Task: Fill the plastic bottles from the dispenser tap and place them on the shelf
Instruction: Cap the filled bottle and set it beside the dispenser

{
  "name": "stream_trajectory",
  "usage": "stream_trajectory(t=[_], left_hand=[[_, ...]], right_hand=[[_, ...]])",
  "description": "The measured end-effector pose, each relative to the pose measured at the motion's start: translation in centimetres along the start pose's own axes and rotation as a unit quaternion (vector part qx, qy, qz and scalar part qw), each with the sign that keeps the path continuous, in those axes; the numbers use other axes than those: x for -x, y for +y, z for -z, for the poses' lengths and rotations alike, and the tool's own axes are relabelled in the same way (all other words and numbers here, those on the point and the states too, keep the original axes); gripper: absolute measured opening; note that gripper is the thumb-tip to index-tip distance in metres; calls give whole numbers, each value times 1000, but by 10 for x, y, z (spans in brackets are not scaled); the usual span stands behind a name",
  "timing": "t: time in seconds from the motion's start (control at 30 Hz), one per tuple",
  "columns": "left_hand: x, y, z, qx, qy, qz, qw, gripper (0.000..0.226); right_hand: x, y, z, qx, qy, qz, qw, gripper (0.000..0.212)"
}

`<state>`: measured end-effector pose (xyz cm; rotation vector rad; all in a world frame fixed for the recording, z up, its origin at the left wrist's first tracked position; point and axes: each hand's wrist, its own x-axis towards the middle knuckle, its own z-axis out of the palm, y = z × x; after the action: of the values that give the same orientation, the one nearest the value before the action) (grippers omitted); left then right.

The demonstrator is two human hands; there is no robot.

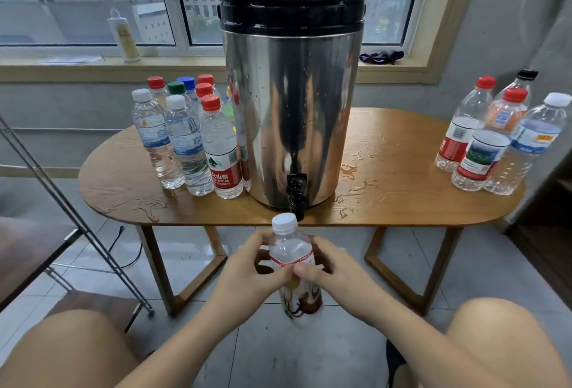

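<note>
A clear plastic bottle (292,248) with a white cap and a red-edged label is held upright below the table's front edge. My left hand (250,270) grips its left side and my right hand (328,267) grips its right side, thumbs meeting on the label. The cap sits just under the black tap (296,194) of the steel dispenser (294,109) with a black lid, which stands on the wooden table (402,202). Several filled capped bottles (188,140) stand left of the dispenser. Several empty-looking capped bottles (495,140) stand at the table's right end.
Water puddles (356,177) lie on the tabletop around the dispenser. A metal-framed shelf (71,223) stands at the left, beside my left knee. A pump bottle (123,34) and a dark cloth (382,56) rest on the window sill behind.
</note>
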<state>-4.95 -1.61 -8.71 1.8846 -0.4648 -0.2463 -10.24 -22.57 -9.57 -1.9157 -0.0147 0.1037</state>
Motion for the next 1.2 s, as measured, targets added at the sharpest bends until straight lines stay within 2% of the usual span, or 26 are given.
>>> stream_trajectory(t=[0.13, 0.3, 0.4, 0.63, 0.73, 0.83, 0.9, 0.97, 1.07, 1.2], left_hand=[[-2, -2, 7, 54, -20, 22, 998, 50], [-6, 1, 24, 65, -19, -22, 997, 50], [-8, 6, 38, 34, -21, -59, 997, 41], [-14, 3, 64, -68, -124, -63, 988, 35], [-19, -3, 65, -119, -97, -75, 985, 34], [-25, -9, 56, -148, -21, -90, 985, 21], [-27, -11, 50, -159, 26, -95, 982, 28], [-29, -12, 48, -182, 37, -92, 978, 41], [-28, -13, 50, -207, -6, -107, 972, 59], [-26, -13, 57, -153, -85, -126, 977, 51]], right_hand=[[1, 2, -4, -26, -36, -28, 999, 71], [1, 10, -7, 6, -52, -27, 998, 75], [0, 10, -8, 38, -66, -36, 996, 82], [-5, 17, -5, 87, -67, -40, 993, 84], [-5, 19, -9, 106, -35, -34, 993, 81], [-5, 17, -12, 115, 10, -12, 993, 78], [-6, 17, -15, 126, 34, 1, 991, 78], [-7, 18, -17, 132, 45, 6, 990, 77], [-10, 22, -17, 132, 57, 7, 990, 76], [-12, 27, -14, 123, 57, -5, 991, 79]])
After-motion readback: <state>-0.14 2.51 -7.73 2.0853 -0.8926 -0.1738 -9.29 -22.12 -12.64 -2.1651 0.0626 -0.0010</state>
